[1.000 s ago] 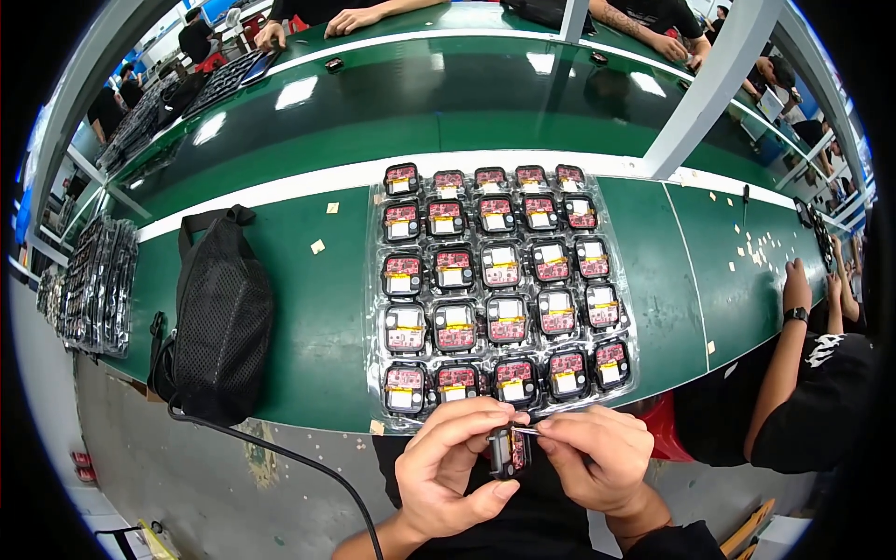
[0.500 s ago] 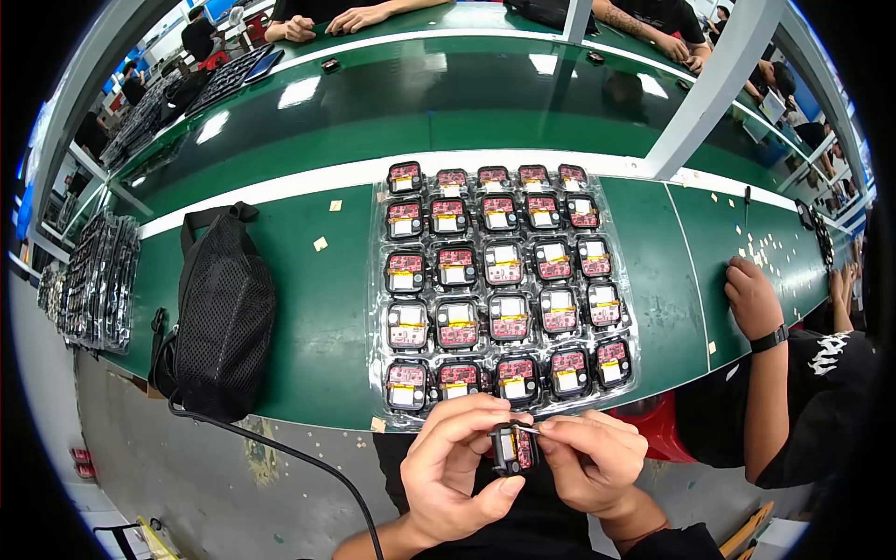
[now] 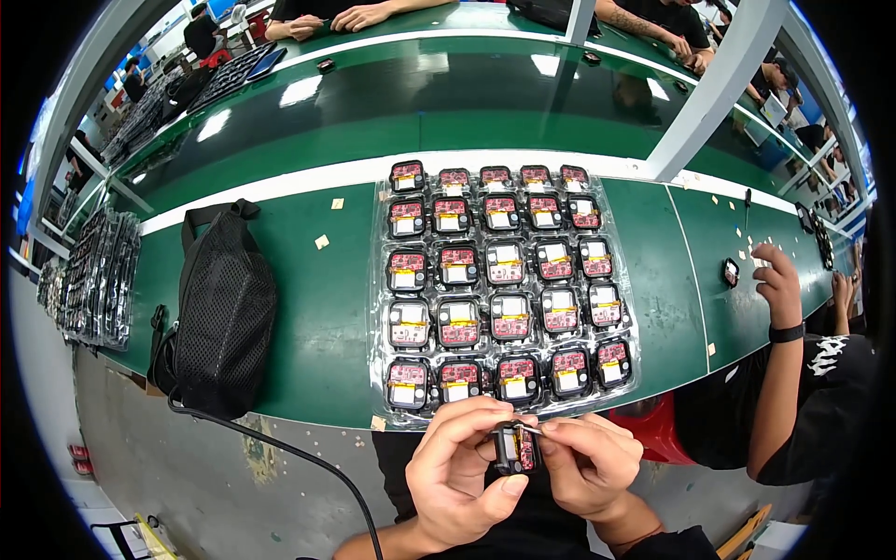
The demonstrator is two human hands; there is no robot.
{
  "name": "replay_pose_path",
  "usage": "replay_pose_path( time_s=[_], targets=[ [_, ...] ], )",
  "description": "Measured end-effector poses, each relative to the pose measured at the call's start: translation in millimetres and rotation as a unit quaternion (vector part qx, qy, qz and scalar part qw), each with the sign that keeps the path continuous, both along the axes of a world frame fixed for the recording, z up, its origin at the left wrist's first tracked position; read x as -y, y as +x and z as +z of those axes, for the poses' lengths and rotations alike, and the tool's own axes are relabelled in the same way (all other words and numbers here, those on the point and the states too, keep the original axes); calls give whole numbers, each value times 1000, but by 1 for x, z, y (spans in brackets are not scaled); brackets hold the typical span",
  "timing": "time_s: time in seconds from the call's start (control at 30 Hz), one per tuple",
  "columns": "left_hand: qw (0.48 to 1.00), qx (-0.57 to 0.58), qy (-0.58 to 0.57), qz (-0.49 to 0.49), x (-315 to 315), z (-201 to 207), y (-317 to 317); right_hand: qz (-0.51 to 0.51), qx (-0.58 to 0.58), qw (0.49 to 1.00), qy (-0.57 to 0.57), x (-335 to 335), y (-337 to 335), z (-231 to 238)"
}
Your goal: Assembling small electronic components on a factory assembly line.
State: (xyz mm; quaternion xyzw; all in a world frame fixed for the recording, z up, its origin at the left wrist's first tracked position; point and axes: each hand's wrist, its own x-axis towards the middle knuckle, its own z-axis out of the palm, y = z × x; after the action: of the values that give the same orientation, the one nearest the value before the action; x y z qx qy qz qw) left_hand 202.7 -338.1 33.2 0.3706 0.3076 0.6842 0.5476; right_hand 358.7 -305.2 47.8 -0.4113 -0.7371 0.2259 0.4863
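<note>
Close to my body, just off the bench's near edge, my left hand is closed around a small black device housing. The housing is tilted, and a red circuit board and a pale block show inside. At its upper right edge my right hand has thumb and forefinger pinched together. Something thin and pale sticks out from that pinch over the housing; its kind is too small to make out. Beyond my hands lies a clear plastic tray with rows of similar open housings, each with a red board and a white block.
A black mesh bag lies on the green bench, left of the tray. Stacked trays stand at the far left. To the right, a co-worker's hand is above the bench near a single housing and scattered pale chips. A grey post rises behind.
My hands and the device housing stay nearly where they were. The co-worker's hand on the right has lifted and shifted right, and a single housing now shows on the bench beside it.
</note>
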Motion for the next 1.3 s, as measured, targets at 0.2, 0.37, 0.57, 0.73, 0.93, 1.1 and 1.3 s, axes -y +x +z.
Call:
replay_pose_path(
  time_s=[0.2, 0.37, 0.57, 0.73, 0.93, 1.1, 1.3],
  targets=[
    [1000, 14, -24, 4, 1, 3, 2, -4, -10, 1000, 22, 0, -2, -5],
    [1000, -24, -2, 10, -2, 5, -3, -13, -5, 999, 35, -2, -4, -8],
    [999, -44, -15, -12, -3, 8, -11, -17, 55, 994, 88, -6, 1, -11],
    [993, -79, -93, -2, -4, 23, -11, -11, 67, 993, 99, -7, 5, -12],
    [987, -39, -149, -35, -3, 22, -12, -16, 63, 993, 96, -7, 2, -12],
    [995, 21, -61, -73, -2, 7, -17, -8, 56, 996, 75, -9, 1, -14],
    [996, 29, -53, -60, -1, 5, -18, -35, 85, 988, 127, -7, 4, -17]
  ],
)
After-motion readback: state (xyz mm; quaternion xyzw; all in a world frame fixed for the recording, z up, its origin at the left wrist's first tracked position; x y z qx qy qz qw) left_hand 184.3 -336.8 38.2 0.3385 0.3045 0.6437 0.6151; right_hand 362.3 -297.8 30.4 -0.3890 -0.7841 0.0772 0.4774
